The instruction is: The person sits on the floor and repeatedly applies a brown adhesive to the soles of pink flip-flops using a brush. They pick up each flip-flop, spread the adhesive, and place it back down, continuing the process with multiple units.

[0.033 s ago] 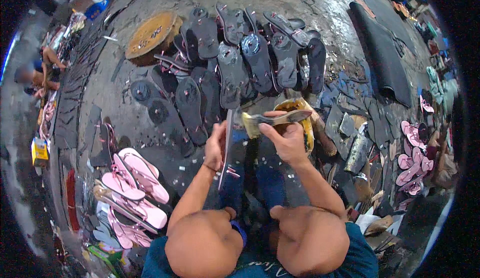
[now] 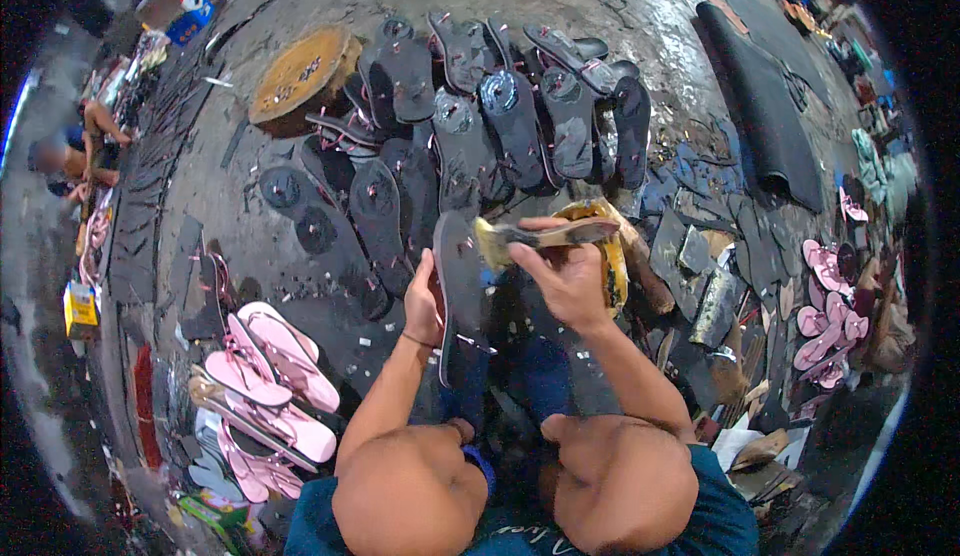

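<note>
My left hand (image 2: 424, 301) grips a dark flip-flop (image 2: 458, 296) by its edge, holding it upright in front of my knees with its grey-black face turned partly to the right. Small pinkish strap ends stick out near its lower part. In my right hand (image 2: 578, 286) is a wooden-handled brush (image 2: 555, 233), its yellowish bristles pointing left, close beside the flip-flop. Whether they touch it I cannot tell. Under the right hand stands a yellow-rimmed pot (image 2: 618, 281), partly hidden by hand and brush. Beyond the hands lie rows of dark flip-flops (image 2: 460, 151), undersides up, some with shiny wet-looking patches.
Pink flip-flops (image 2: 265, 386) are piled at the left, and more pink ones (image 2: 828, 331) lie at the far right. A round wooden block (image 2: 305, 78) sits at the back left. Black sheet material (image 2: 760, 106) and scraps (image 2: 715, 306) cover the right side. Other people sit at the far edges.
The flip-flop in my left hand has turned from nearly edge-on to show more of its dark face. The brush has shifted slightly left with my right hand.
</note>
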`<action>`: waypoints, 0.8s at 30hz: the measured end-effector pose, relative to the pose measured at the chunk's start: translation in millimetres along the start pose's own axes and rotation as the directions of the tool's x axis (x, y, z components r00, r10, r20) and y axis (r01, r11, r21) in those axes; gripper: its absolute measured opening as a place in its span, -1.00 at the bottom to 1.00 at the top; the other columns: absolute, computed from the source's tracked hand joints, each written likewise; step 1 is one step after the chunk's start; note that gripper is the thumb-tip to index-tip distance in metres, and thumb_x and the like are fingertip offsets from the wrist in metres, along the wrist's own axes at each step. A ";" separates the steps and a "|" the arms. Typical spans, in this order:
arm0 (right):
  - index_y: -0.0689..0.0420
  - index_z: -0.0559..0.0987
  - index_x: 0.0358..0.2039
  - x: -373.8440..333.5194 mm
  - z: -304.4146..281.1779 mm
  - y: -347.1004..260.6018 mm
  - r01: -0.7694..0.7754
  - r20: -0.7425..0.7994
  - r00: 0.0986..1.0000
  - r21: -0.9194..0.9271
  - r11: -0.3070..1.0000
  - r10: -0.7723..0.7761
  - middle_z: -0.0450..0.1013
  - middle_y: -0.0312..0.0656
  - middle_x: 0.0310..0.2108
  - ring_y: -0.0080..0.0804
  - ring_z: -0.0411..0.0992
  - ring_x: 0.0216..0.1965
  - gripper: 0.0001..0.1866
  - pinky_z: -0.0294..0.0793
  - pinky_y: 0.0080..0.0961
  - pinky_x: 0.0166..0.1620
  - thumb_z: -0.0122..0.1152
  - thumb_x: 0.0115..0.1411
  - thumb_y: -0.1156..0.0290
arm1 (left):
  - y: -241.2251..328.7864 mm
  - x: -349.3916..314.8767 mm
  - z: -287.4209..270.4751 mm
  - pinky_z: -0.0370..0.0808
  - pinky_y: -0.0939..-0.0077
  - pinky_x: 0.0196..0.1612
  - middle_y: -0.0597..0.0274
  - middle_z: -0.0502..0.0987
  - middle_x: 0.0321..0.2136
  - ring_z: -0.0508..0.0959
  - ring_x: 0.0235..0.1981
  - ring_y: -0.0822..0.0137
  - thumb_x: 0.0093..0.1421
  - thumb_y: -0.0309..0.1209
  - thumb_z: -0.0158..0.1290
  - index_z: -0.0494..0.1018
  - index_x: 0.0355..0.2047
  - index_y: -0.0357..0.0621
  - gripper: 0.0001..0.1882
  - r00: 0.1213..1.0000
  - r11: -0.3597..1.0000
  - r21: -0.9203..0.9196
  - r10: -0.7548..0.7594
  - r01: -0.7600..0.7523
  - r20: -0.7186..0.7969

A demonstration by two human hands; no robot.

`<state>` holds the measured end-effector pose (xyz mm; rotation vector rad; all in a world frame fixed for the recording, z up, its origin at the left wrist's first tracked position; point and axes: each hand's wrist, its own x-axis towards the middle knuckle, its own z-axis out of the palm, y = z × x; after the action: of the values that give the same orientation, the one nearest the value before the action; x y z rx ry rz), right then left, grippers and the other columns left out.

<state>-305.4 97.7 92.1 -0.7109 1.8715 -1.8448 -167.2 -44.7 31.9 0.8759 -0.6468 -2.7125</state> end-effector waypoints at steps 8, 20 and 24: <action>0.15 0.61 -0.28 35.9 31.0 -24.2 0.245 0.093 0.969 -0.234 0.941 -0.229 0.57 -0.15 -0.28 -0.23 0.55 -0.24 -0.81 0.50 -0.39 -0.14 0.36 0.09 0.40 | 19.5 -11.7 8.1 0.47 0.41 0.04 0.14 0.50 -0.01 0.54 -0.05 0.33 0.45 -0.13 -0.33 0.33 0.13 -0.25 -0.50 0.979 0.976 0.079 0.205 -0.204 -0.002; 0.18 0.59 -0.25 30.0 43.1 -40.5 0.402 -0.077 0.899 -0.241 0.883 -0.430 0.57 -0.10 -0.22 -0.22 0.55 -0.20 -0.80 0.48 -0.37 -0.10 0.33 0.12 0.43 | 6.4 -34.1 44.0 0.45 0.55 -0.12 0.27 0.55 -0.21 0.51 -0.24 0.47 0.37 -0.13 -0.06 0.43 -0.08 -0.28 -0.59 0.844 0.797 0.405 0.527 -0.448 -0.103; 0.20 0.56 -0.13 0.5 55.7 -17.5 -0.076 -0.039 0.995 0.292 0.953 0.092 0.56 -0.25 -0.25 -0.42 0.51 -0.24 -0.74 0.46 -0.49 -0.13 0.25 0.22 0.34 | 19.8 -19.7 31.1 0.51 0.51 -0.15 0.25 0.57 -0.23 0.57 -0.29 0.43 0.39 -0.08 -0.13 0.41 -0.07 -0.29 -0.54 0.836 0.796 0.318 0.548 -0.515 -0.015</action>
<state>-270.2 53.9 107.6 -0.4787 1.5852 -2.0412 -168.6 -45.1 73.7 0.7479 -1.1154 -2.0746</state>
